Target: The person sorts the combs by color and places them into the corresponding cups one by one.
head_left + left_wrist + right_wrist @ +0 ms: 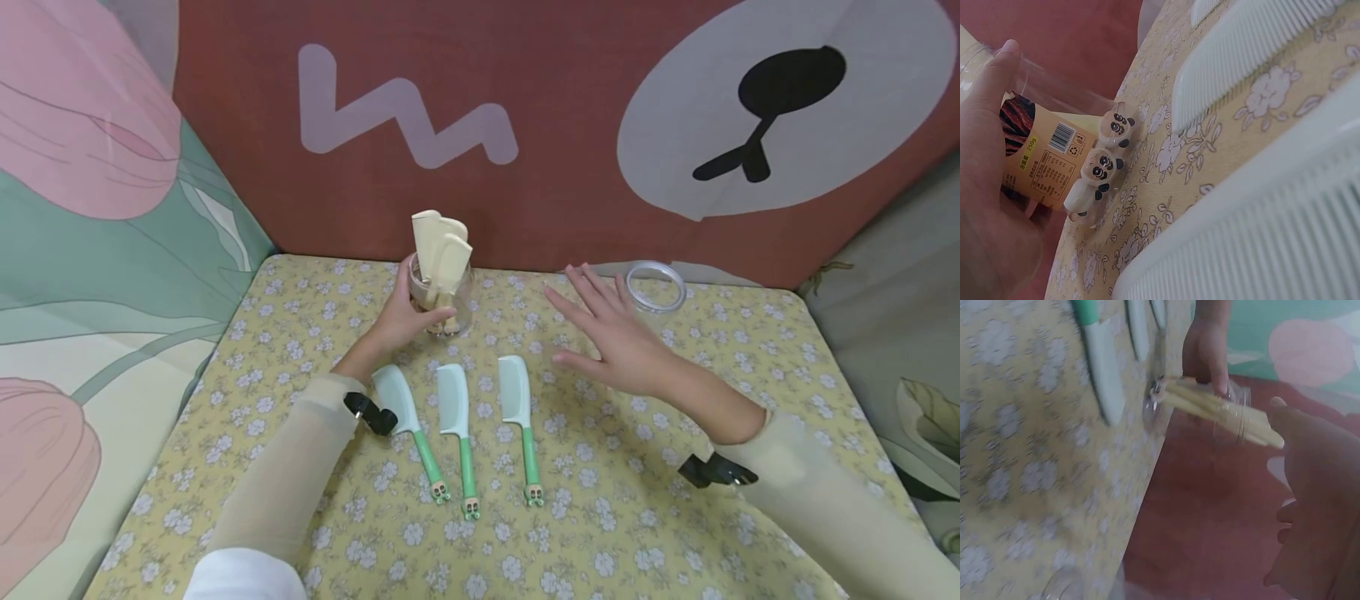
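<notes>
While your left hand (pixel 401 321) curls round a clear jar (pixel 462 312), with the fingers on its far side and the thumb across the near side, your right hand (pixel 618 342) is held out above the desk (pixel 585 533), its fingers straight and fanned apart and the thumb set wide of them. The jar is near the far edge of the desk, left of centre, with its base down and its mouth open. You have a bunch of cream combs (pixel 448 262) in it, their broad toothed ends rising past the rim and their handles down inside. From your left wrist you can see the orange-brown label (pixel 1054 153) with a barcode and "250g" printed on it, and the panda faces (pixel 1100 164) showing through the clear wall by the base.

Nearer to you, three combs with pale blades and green handles lie in a row, blades pointing away and the small figures on the handle ends towards you. The left comb (pixel 400 404) slants, the middle comb (pixel 454 402) is almost straight, and the right comb (pixel 516 392) lies a little apart from the other two. A clear round lid (pixel 658 308) lies near the far edge, just beyond your right hand. A yellow floral cloth covers the desk, and behind it hangs a dark red backdrop (pixel 555 192) with a light zigzag and a large muzzle.
</notes>
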Motion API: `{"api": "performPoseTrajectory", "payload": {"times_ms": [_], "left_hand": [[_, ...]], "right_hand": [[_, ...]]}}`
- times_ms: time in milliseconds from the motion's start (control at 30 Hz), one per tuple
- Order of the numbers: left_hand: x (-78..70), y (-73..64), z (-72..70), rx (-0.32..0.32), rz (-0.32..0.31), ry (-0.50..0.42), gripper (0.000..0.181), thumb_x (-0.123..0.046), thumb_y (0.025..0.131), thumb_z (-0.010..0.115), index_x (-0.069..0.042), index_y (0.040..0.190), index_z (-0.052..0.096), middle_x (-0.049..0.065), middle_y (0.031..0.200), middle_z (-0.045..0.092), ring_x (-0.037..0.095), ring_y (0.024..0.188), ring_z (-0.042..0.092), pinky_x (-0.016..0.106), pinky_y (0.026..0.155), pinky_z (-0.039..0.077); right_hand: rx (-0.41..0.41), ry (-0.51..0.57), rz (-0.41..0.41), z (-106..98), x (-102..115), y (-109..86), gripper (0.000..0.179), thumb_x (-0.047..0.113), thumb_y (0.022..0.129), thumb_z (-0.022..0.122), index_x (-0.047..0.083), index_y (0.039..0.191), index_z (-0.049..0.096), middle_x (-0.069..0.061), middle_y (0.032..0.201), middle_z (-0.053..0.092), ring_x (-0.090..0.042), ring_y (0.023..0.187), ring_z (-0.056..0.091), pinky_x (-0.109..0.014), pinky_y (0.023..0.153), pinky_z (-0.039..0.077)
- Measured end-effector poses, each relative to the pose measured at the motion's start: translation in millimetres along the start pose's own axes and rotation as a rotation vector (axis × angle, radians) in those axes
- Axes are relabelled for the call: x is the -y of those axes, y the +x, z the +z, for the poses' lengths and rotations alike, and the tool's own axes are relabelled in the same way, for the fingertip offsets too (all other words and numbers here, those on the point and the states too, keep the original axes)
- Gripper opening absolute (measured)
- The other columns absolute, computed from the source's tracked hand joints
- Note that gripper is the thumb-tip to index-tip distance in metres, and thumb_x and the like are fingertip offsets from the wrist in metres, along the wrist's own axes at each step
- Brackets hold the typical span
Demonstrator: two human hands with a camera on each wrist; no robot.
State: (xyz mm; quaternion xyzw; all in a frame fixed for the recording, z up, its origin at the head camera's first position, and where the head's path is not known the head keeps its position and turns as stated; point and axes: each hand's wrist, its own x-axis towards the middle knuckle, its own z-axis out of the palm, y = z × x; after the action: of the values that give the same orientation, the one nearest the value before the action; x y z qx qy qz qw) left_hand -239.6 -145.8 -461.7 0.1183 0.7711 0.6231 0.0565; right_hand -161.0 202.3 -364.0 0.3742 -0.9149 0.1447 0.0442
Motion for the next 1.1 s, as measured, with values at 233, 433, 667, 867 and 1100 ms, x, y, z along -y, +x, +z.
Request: {"api": "performPoseTrajectory", "payload": {"times_ms": [233,433,667,867,1100], "left_hand": [[1.6,0.2,0.5,-0.005,0.016,0.002,0.107,-0.020,0.087,0.084,-0.030,0.161,0.008,0.009,0.161,0.026,0.029,0.145,0.034,0.053,0.113,0.036],[1.1,1.9,0.2,0.007,0.026,0.002,0.106,-0.016,0.088,0.081,-0.030,0.161,0.006,0.010,0.162,0.025,0.030,0.144,0.034,0.054,0.112,0.037],[-16.3,-3.7,-0.5,0.027,0.010,-0.024,0.106,-0.009,0.089,0.079,-0.020,0.162,0.004,0.015,0.163,0.021,0.035,0.146,0.030,0.057,0.113,0.034],[-31.9,-11.9,-0.6,0.027,-0.018,-0.023,0.105,-0.009,0.089,0.079,-0.017,0.162,0.005,0.017,0.162,0.022,0.035,0.146,0.031,0.054,0.114,0.034],[-31.5,-13.2,0.4,0.020,-0.011,-0.028,0.106,-0.008,0.088,0.080,-0.016,0.162,0.005,0.017,0.162,0.023,0.035,0.146,0.031,0.054,0.115,0.033]], "right_hand": [[-0.039,-0.076,0.045,-3,-18,-33.4,0.085,0.046,0.096,0.069,0.016,0.163,0.027,-0.020,0.169,0.005,-0.038,0.155,-0.003,-0.068,0.117,-0.009],[-0.097,-0.057,0.103,-11,-35,-57.2,0.089,0.050,0.094,0.070,0.015,0.163,0.025,-0.024,0.167,0.008,-0.042,0.154,-0.001,-0.072,0.114,-0.009],[-0.150,0.033,0.225,-11,-63,-77.4,0.101,0.043,0.093,0.075,0.012,0.165,0.011,-0.024,0.168,0.000,-0.044,0.154,-0.004,-0.071,0.113,-0.012],[-0.189,0.278,0.349,-6,-85,-88.5,0.112,0.027,0.093,0.078,0.013,0.164,-0.007,-0.018,0.169,-0.007,-0.040,0.154,-0.009,-0.070,0.115,-0.006],[-0.224,0.569,0.478,12,-106,-89.2,0.117,0.006,0.094,0.074,0.027,0.160,-0.019,-0.014,0.169,-0.012,-0.038,0.154,-0.009,-0.073,0.114,0.001]]}}
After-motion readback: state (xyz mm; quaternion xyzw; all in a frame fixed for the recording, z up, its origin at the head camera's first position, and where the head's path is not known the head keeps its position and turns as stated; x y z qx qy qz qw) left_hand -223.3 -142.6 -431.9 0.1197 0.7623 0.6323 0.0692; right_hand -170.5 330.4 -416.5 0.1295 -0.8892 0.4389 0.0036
